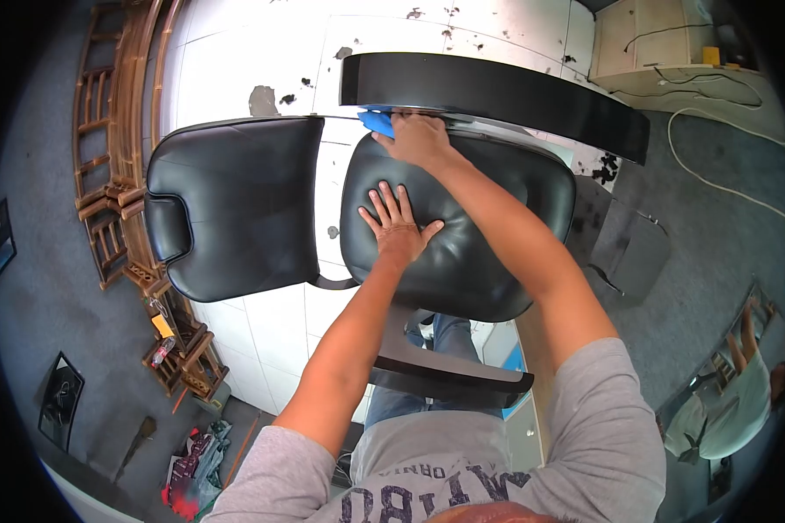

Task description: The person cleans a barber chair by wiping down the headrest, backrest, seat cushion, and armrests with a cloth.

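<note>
A black padded barber chair is in front of me, with its seat [488, 235] under my arms and its backrest [244, 205] to the left. My left hand [397, 222] lies flat on the seat with its fingers spread. At the seat's far edge, my right hand [419, 139] is closed on a blue cloth [377, 122], beneath the far armrest [497, 91]. Part of the cloth is hidden by the hand. The near armrest [445, 375] crosses in front of my legs.
Bamboo furniture [118, 166] stands at the left. Dark hair clippings [602, 170] are scattered on the white tiled floor [235, 52]. A wooden cabinet [650, 44] with cables is at the upper right, and a mirror [733, 383] at the lower right. Clothes [201, 466] lie at the lower left.
</note>
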Motion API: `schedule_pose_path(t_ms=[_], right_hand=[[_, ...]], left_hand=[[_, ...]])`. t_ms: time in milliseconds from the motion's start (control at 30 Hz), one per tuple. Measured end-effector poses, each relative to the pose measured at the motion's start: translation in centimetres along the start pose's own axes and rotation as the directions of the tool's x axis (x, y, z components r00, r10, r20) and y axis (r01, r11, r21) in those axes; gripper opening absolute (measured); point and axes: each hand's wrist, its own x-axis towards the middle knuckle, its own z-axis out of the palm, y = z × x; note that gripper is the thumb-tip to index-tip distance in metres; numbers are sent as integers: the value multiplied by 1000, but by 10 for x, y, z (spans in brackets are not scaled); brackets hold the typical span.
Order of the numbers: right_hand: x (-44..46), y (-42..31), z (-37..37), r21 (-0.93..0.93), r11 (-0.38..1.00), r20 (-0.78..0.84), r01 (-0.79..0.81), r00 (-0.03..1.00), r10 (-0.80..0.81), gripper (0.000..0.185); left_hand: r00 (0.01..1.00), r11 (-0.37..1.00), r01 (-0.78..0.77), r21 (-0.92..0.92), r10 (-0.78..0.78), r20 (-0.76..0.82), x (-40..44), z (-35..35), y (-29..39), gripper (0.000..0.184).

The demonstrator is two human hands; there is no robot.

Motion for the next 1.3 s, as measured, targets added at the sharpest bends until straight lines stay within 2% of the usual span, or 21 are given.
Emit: schedule_pose_path(t_ms=[67, 300, 400, 500, 600, 633, 700, 800, 900, 1000, 1033, 1133, 1300], right_hand=[[-7, 13, 2, -51, 998, -34, 33, 999, -35, 71], [-27, 35, -36, -44, 997, 82, -60, 995, 64, 59], [-34, 42, -39, -68, 994, 22, -83, 996, 85, 57], [-42, 48, -52, -97, 992, 58, -80, 995, 86, 50], [-55, 46, -48, -133, 987, -37, -84, 996, 80, 36], [-59, 46, -44, -143, 990, -203, -19, 979, -11, 36], [-71, 41, -37, -188, 977, -497, 102, 848, -184, 39], [-72, 15, -26, 84, 991, -528, 104, 848, -44, 44], [-60, 16, -6, 122, 989, -503, 87, 864, -14, 49], [-74, 19, -13, -11, 990, -481, 142, 867, -130, 47], [-80, 18, -19, -111, 965, -483, 238, 835, -262, 39], [-99, 22, -11, -165, 955, -515, 245, 805, -295, 34], [-55, 26, -6, -129, 902, -430, 411, 797, -425, 38]], left_hand=[[1000, 999, -7, -42, 7, 3, -3, -3, -2, 126], [998, 995, -40, -93, 35, -57, 0, 4, -7, 128], [999, 994, -40, -106, 37, -34, -2, 0, -7, 126], [999, 992, -36, -119, 35, -11, -2, -3, -7, 122], [997, 990, -63, -128, 57, -51, -2, 1, -9, 121], [997, 990, -66, -122, 61, -51, -3, 1, -9, 118], [994, 990, -75, -118, 65, -86, 0, 8, -10, 117], [992, 992, -80, -99, 69, -109, -2, 11, -9, 116], [990, 993, -74, -90, 62, -125, 1, 9, -8, 117], [994, 994, -61, -91, 53, -94, -1, 9, -6, 119], [995, 995, -56, -87, 48, -90, -2, 9, -6, 119], [995, 997, -39, -61, 33, -94, -3, 4, -5, 120], [992, 1000, -28, -8, 27, -121, -1, 10, -2, 122]])
